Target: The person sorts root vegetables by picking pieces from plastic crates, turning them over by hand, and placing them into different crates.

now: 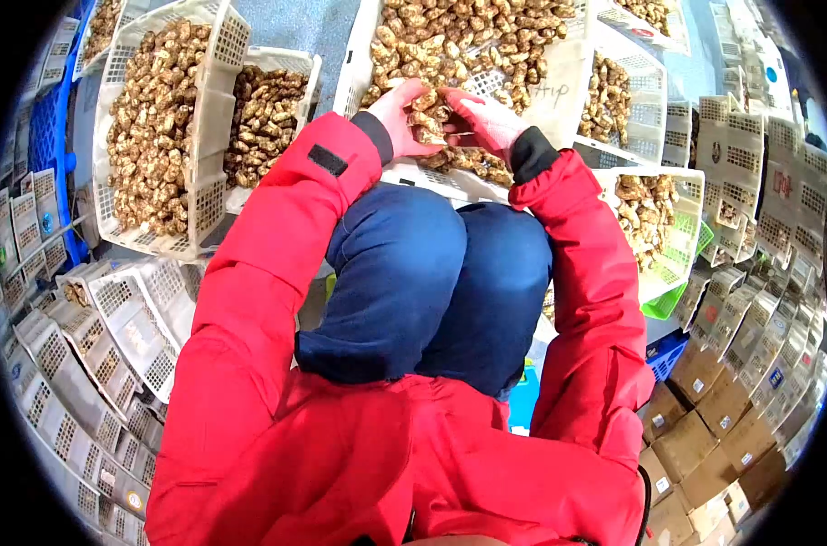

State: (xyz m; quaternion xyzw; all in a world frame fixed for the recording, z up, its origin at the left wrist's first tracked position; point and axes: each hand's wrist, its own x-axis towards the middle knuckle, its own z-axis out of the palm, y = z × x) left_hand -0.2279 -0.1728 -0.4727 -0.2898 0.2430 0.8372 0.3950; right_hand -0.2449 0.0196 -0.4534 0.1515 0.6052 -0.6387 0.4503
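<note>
A clump of knobbly brown tubers is held above the near part of a large white crate, close to the crate's near edge and nearer its left side than its right. The clump is enclosed from the left by the left hand, whose thumb and fingers are curved around it with a moderate gap, filled by the tubers. From the opposite side it is met by the fingers of the right hand; whether these are pressed tight on it or only rested against it cannot be told. Both hands are bare, and red sleeves with black cuffs are worn.

The large crate is filled with similar tubers, and its slatted bottom is partly exposed toward the right side. Dark handwriting is borne by its right wall. Beyond its left edge, more tubers are held in a tall white crate and in a smaller crate beside it. Near its right near corner, a white crate of tubers is placed, with a green crate partly seen below. Farther right, cardboard boxes are stacked.
</note>
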